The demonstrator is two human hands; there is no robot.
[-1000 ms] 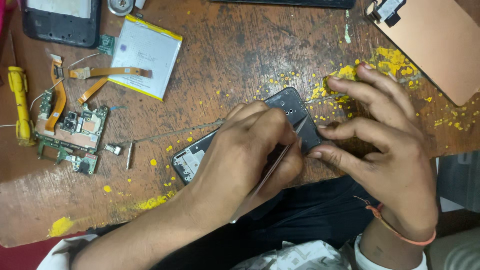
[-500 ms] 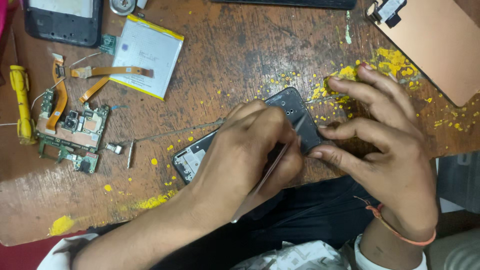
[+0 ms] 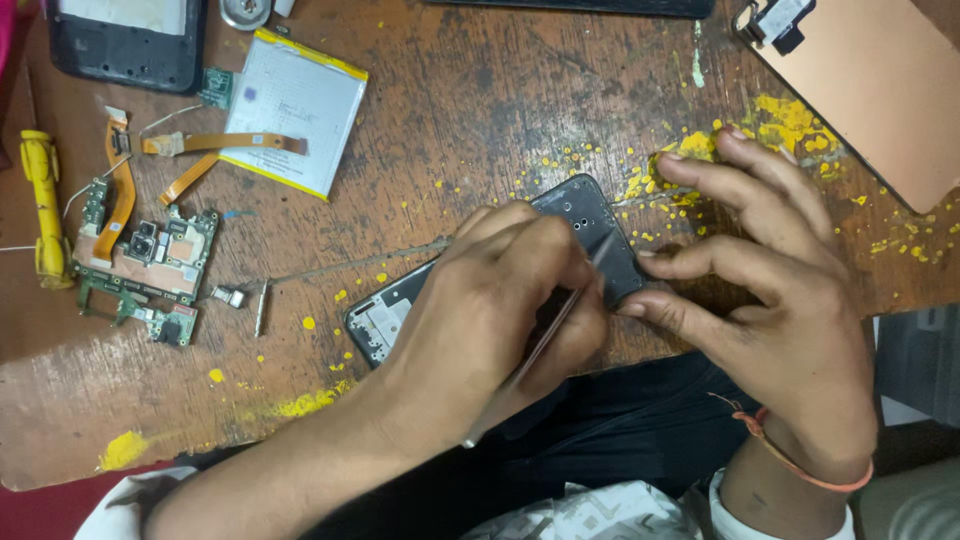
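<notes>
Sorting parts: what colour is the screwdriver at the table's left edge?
Yellow screwdriver, clearest in the head view.

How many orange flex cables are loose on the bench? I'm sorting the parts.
3: one long flex cable lying across the battery's lower edge, a short one slanting just below it, and a curved one above the circuit board. Others may hide under the hands.

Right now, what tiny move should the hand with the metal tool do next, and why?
Probably ease the tweezers tip slightly further into the opened phone frame: the left hand already aims it there, and the right hand pins the frame's end against the wooden table.
</notes>
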